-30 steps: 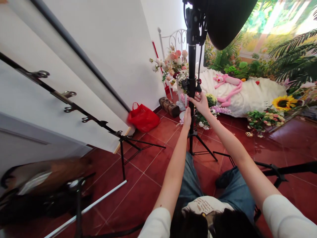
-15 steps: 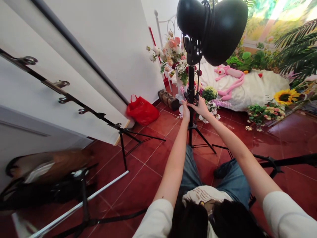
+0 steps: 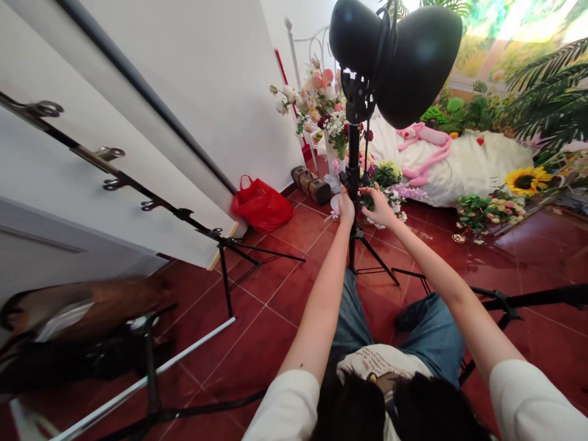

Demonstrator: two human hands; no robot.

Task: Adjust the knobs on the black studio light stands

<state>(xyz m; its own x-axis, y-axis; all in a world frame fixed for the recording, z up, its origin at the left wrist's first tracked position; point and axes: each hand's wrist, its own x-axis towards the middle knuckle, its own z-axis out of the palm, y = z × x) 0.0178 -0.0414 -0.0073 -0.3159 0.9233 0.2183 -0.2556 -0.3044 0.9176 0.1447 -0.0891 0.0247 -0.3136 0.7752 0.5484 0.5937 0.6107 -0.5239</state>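
Left hand [image 3: 346, 211] gripping light stand [image 3: 353, 144], right hand [image 3: 382, 212] holding its fingers apart

I am finding the light stand standing upright on the red tiled floor [image 3: 280, 291], directly in front of me. Its black lamp head [image 3: 418, 70] is sitting above both my hands. My left hand is wrapping around the pole, its thumb lying along it. My right hand is hovering just to the right, thumb and fingers spreading apart; whether its fingertips are touching the pole, I cannot tell. Flowers [image 3: 319, 98] are standing behind the pole. Farther off, a pink plush toy [image 3: 432, 138] is lying on white cloth [image 3: 468, 174]. To the left, a red bag [image 3: 264, 207] is resting on the floor, near a brown case [image 3: 311, 185]. A second stand [image 3: 184, 214] is carrying metal clips.
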